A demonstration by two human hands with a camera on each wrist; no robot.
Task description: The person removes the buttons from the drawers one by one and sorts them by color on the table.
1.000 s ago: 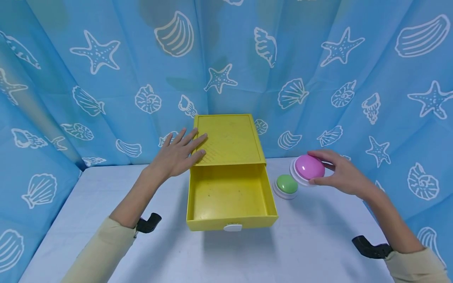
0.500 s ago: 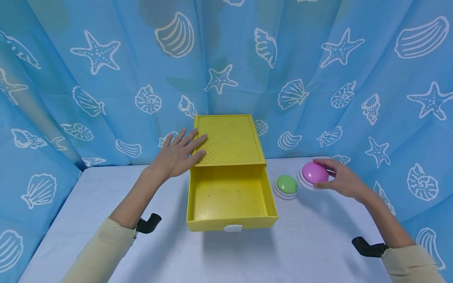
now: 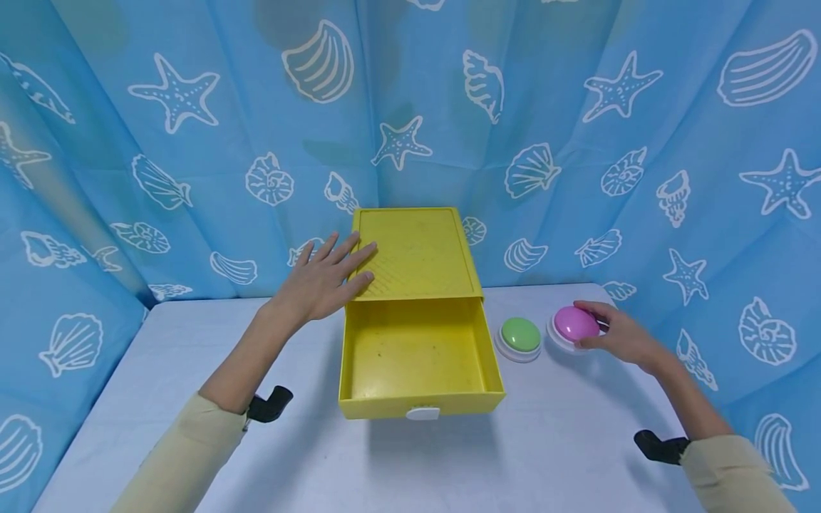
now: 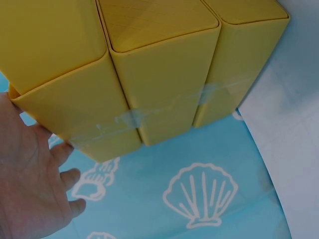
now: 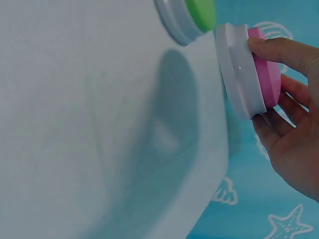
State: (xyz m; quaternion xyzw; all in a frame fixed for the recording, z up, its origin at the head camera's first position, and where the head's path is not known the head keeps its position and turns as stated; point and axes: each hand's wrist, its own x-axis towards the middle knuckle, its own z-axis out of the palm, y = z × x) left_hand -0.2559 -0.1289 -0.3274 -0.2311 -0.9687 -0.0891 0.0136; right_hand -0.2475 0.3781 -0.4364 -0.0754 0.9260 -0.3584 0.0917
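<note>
My right hand (image 3: 625,333) grips a round push button (image 3: 575,325) with a pink dome and white base by its right side. In the right wrist view, thumb and fingers curl around the pink button (image 5: 244,69); whether its base touches the table is hard to tell. Just left of it sits a green push button (image 3: 520,335) on a white base. With fingers spread straight, my left hand (image 3: 314,285) rests on the left edge of a yellow drawer box (image 3: 417,249). The box's drawer (image 3: 420,405) is pulled out, its inside bare, with a white knob in front.
A white-covered table (image 3: 551,442) bears everything. Behind it and at both sides hangs a blue curtain (image 3: 423,85) printed with shells and starfish. The left wrist view shows the yellow casing (image 4: 164,74) from the side, near the curtain.
My right hand has brought the pink button rightward and toward me, lower in the view and clear of the green one's edge. The left hand and the box have stayed put.
</note>
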